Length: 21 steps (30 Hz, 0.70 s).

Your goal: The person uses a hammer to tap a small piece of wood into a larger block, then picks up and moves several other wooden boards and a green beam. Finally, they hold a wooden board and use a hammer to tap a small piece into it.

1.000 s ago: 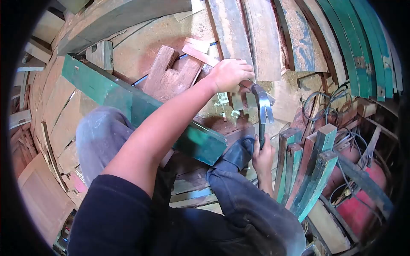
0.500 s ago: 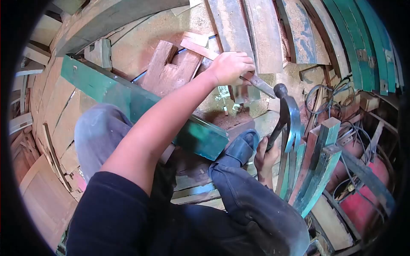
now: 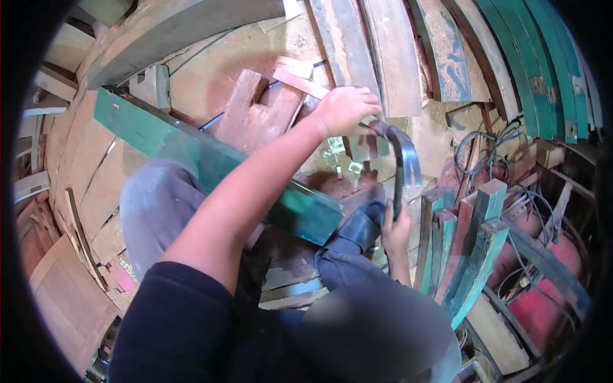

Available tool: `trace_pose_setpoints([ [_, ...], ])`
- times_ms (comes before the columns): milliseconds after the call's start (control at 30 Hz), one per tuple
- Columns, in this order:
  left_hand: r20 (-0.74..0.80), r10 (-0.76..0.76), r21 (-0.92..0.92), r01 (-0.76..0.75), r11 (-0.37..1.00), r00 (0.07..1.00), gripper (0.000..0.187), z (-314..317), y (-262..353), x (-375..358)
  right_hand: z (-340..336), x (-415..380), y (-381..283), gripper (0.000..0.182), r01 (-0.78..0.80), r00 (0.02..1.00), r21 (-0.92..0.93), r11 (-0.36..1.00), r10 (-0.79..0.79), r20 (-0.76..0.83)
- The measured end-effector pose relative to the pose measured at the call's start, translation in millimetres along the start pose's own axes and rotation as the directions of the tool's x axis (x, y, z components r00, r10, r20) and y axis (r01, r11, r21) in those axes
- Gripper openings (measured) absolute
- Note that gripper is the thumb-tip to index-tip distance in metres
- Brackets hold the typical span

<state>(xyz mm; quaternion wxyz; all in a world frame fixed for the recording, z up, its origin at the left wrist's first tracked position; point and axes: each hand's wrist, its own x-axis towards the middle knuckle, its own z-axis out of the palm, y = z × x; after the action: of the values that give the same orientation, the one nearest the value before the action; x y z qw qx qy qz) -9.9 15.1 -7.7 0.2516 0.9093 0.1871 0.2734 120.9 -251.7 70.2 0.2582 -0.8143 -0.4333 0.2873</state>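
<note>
My left hand [image 3: 348, 110] is closed around a narrow flat strip [image 3: 299, 82]. Its pinkish, wood-coloured far end sticks out to the left, and my fingers hide its middle. A claw hammer [image 3: 401, 153] has its head right at the strip's near end, beside my left fingers. Low on the hammer's dark handle, my right hand [image 3: 397, 226] is wrapped around the grip. Just left of my left hand lies a notched reddish-brown wood block [image 3: 246, 112]. Below my left forearm, a long green-painted beam [image 3: 172, 137] runs slantwise.
Several green-painted timbers [image 3: 476, 249] stand upright at the right, near my right hand. Behind them are coiled cables [image 3: 488, 153] and a red rounded object [image 3: 543, 300]. Long boards [image 3: 396, 57] lie at the back. My sandaled foot [image 3: 361, 223] rests close to the beam's end.
The hammer head has swung left and up, from apart to the strip's near end. My right hand has shifted slightly; my left hand keeps its hold almost in place.
</note>
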Motion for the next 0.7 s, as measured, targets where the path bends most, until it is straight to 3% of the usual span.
trace_pose_setpoints([
  [200,0.072,0.004,0.037,-0.006,0.999,0.997,0.032,-5.9,1.0,1.8,0.0,-18.7,24.3,0.014,0.184,0.972,0.041,0.982,-0.176,-0.154],
  [233,0.059,0.016,0.035,-0.018,0.999,0.998,0.032,-3.5,0.1,0.9,-3.2,-9.9,-2.9,0.015,0.035,0.999,0.060,0.998,-0.033,-0.034],
  [267,0.044,0.027,0.035,-0.029,0.999,0.999,0.032,-1.2,-1.5,0.6,5.4,3.8,-4.6,0.014,0.106,0.992,-0.017,0.994,-0.107,-0.065],
  [333,0.041,0.020,0.053,-0.023,0.998,0.999,0.034,-2.5,1.3,3.2,1.8,9.9,-2.9,0.016,-0.031,0.999,-0.013,0.999,0.032,0.017],
  [533,0.070,0.002,0.051,-0.005,0.999,0.998,0.036,-3.6,0.9,0.4,7.8,-11.4,9.5,0.020,0.090,0.983,0.126,0.988,-0.067,-0.172],
  [667,0.025,0.027,0.075,-0.029,0.997,0.999,0.035,-2.9,1.3,2.2,12.8,6.1,21.6,0.014,0.049,0.998,-0.094,0.994,-0.044,0.051],
  [700,0.042,0.005,0.057,-0.008,0.998,0.999,0.035,-3.3,1.4,2.2,9.7,4.3,18.1,0.013,0.056,0.998,-0.074,0.996,-0.052,0.044],
])
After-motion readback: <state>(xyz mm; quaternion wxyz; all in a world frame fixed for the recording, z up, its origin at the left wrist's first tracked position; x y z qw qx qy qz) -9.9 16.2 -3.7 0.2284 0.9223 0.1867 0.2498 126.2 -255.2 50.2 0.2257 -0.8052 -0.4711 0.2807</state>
